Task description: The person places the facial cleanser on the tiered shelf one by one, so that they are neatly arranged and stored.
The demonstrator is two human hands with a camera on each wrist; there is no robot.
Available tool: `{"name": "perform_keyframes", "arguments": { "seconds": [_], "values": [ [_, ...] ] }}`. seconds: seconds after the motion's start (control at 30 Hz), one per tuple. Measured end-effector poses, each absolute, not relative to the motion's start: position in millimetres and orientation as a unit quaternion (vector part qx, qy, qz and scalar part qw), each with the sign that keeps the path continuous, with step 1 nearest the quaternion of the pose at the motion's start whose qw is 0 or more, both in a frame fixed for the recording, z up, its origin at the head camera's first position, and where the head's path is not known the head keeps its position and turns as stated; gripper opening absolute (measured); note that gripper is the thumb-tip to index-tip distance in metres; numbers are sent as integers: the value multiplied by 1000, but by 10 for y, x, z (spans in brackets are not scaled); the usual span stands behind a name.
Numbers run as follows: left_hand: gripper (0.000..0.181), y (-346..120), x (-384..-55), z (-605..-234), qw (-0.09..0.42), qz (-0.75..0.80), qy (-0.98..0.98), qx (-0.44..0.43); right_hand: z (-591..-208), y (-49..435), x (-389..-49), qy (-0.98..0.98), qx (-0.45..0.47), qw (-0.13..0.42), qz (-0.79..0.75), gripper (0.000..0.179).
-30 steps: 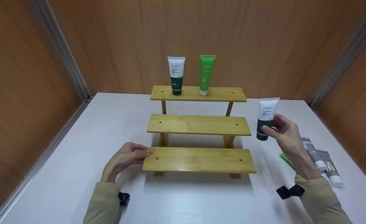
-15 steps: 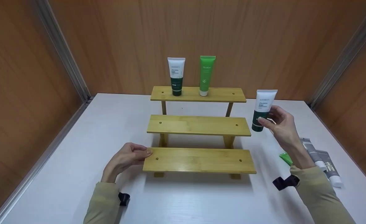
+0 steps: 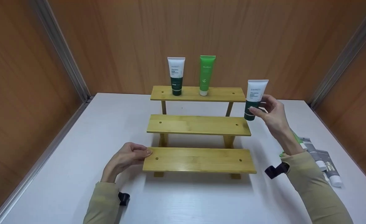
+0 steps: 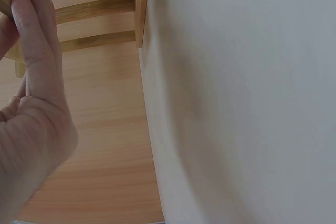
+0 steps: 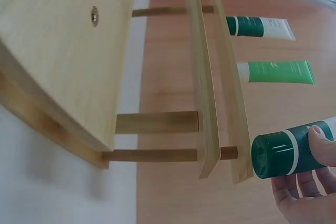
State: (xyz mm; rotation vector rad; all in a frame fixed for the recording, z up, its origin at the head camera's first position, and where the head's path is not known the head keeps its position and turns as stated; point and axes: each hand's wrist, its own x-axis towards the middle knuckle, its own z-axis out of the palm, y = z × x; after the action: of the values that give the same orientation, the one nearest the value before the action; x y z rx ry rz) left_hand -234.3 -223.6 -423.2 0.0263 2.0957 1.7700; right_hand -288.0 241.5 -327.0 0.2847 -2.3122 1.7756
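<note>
My right hand (image 3: 275, 116) holds a white and dark green squeeze tube (image 3: 255, 95) upright, cap down, thumb across its green lower part. In the head view the tube overlaps the right ends of the upper two steps of a three-tier bamboo display stand (image 3: 198, 160). The right wrist view shows its dark green cap (image 5: 270, 155) right at the top step's end. My left hand (image 3: 126, 159) grips the left end of the lowest step, thumb on top and fingers beneath. On the top step stand a matching white and green tube (image 3: 176, 74) and a bright green tube (image 3: 206, 74).
At the right, partly hidden by my right forearm, several tubes lie on the white table (image 3: 77, 149): grey ones (image 3: 329, 166) and at least one green tube (image 3: 295, 137). Wooden panels (image 3: 214, 28) with metal corner strips close in the back and both sides.
My right hand has carried the white and green tube up, back and left, from beside the stand to its right end. The left hand and stand have stayed put.
</note>
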Motion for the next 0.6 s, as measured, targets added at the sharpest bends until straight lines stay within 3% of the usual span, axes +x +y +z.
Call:
{"name": "perform_keyframes", "arguments": {
  "seconds": [0.6],
  "values": [
    [58, -2223, -2345, -4231, 190, 625, 757, 3, -3178, 2184, -3177, -761, 116, 118, 628, 47]
  ]
}}
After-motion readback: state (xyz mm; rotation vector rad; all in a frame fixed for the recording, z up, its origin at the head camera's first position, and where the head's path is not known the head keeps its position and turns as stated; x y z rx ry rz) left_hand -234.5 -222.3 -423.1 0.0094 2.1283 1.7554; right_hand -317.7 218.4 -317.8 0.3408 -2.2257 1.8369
